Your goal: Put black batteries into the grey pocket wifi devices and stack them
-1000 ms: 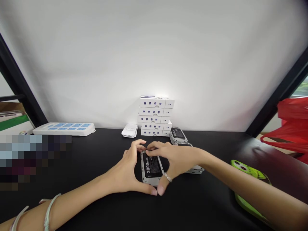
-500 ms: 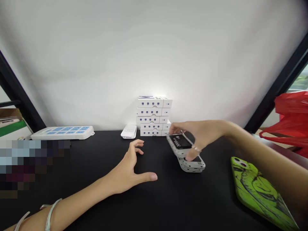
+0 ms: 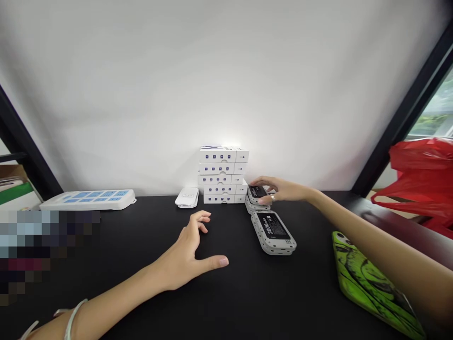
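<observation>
head view: from the wearer, the right hand (image 3: 264, 192), part-closed, grips the upper device (image 3: 257, 191) of the rear stack (image 3: 258, 208) near twelve o'clock, beside white boxes (image 3: 222, 179); the left hand (image 3: 182, 259), empty and wide open, hovers at eleven; the front stack (image 3: 273, 233) sits at one on the worktop (image 3: 226, 302).

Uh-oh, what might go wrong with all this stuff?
The right hand has its fingers around the top device of the back pile, which might slip or land crooked. The white boxes right beside it are stacked unevenly, so a nudge could tip them. And the right forearm stretches above the green phone case, so it might brush it.
</observation>
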The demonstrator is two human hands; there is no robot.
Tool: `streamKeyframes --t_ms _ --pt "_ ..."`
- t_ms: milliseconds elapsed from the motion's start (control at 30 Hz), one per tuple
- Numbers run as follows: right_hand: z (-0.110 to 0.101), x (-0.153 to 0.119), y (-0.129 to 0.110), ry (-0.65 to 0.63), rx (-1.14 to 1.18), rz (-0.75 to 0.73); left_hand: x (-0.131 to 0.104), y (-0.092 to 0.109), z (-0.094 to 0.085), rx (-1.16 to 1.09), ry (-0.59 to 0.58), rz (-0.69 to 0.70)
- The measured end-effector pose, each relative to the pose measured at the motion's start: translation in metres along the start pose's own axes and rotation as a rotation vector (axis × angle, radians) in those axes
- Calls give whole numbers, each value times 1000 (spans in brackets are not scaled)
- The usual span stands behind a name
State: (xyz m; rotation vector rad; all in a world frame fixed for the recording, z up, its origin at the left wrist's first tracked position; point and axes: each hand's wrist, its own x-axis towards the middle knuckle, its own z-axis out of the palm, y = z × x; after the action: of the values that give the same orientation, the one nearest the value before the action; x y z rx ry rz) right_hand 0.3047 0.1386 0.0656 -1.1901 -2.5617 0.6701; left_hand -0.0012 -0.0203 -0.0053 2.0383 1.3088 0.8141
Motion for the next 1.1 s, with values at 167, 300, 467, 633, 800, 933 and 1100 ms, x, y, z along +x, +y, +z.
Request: streamKeyframes --t_ms 167,300,467,633,800,933,1100 --pt "4 3 -2 48 -33 70 0 -1 1 3 -2 -3" --pt "11 4 -2 37 -72 86 0 -1 5 -1 43 3" --pt "16 -4 -12 103 -134 114 -2 0 8 -2 83 -8" --pt "30 -28 -30 304 -205 327 -3 2 8 1 90 -34" --pt "40 -60 -41 39 -100 429 -3 2 7 17 65 -40" --pt "33 -69 -36 -62 95 371 -3 2 7 23 61 -46" --pt "16 -72 -29 -166 314 434 -5 5 7 29 66 -62"
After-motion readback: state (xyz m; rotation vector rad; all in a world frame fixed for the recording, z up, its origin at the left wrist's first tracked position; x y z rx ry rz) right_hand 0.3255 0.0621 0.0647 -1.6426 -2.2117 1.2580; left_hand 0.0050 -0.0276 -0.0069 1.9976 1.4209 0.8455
